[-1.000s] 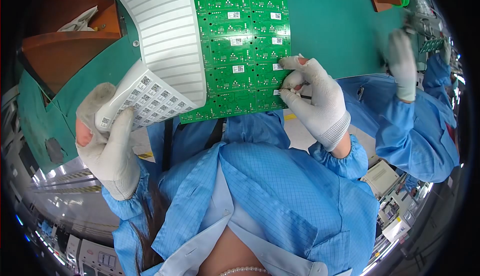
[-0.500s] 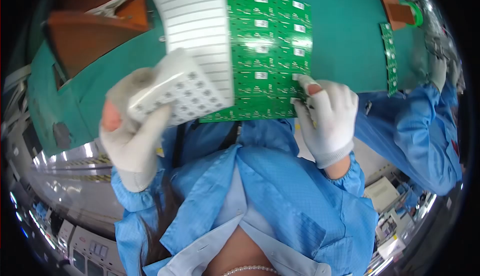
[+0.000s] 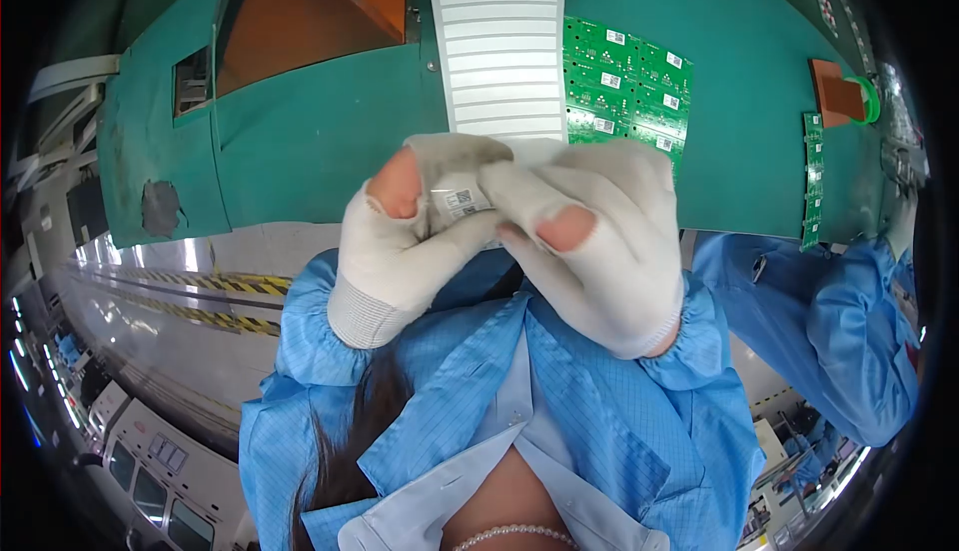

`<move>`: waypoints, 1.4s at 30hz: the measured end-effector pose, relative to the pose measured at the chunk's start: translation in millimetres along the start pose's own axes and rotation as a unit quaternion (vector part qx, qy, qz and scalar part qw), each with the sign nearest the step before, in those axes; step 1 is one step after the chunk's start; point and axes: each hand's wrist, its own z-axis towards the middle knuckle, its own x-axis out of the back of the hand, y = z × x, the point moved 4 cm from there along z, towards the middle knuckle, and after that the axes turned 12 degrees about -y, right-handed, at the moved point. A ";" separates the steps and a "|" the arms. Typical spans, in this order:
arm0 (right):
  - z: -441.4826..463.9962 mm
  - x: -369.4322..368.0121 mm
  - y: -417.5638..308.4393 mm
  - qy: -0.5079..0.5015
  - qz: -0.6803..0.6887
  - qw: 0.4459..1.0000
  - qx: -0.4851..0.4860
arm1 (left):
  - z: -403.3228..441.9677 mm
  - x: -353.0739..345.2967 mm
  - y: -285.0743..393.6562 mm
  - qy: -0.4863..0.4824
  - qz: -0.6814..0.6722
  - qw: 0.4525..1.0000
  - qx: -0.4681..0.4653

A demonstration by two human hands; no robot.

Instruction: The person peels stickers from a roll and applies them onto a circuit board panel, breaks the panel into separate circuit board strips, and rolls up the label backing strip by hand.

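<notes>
My left hand (image 3: pixel 415 246), in a white glove with a bare fingertip showing, is closed on a sheet of labels (image 3: pixel 462 201) printed with small square codes. My right hand (image 3: pixel 604 241), gloved the same way, meets it in front of my chest. Its thumb and forefinger pinch at the sheet's right edge; the fingers hide most of the sheet. Behind the hands lies a green circuit board panel (image 3: pixel 629 83) with several white code labels on it. My right hand covers the panel's near part.
A long white strip with ruled lines (image 3: pixel 502 46) runs beside the panel on the green table mat (image 3: pixel 330 151). An orange-brown bin (image 3: pixel 310 31) stands at left. At right are a narrow circuit board strip (image 3: pixel 813 176), a green roll (image 3: pixel 867 101) and another person's blue sleeve (image 3: pixel 849 301).
My right hand has left the circuit board panel and come over to the label sheet in my left hand. The view has shifted, so the table items appear farther right.
</notes>
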 end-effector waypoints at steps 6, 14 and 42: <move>6.3 -15.4 0.0 0.004 -0.057 0.998 0.015 | 0.8 0.5 0.0 -0.041 0.108 0.993 -0.027; 13.7 -1.9 0.9 -0.085 0.017 0.996 0.002 | 2.9 -1.4 -2.0 -0.045 -0.003 0.998 -0.038; -73.0 6.2 40.3 -0.117 0.030 0.925 -0.361 | -22.9 46.0 12.1 0.198 0.098 0.970 -0.101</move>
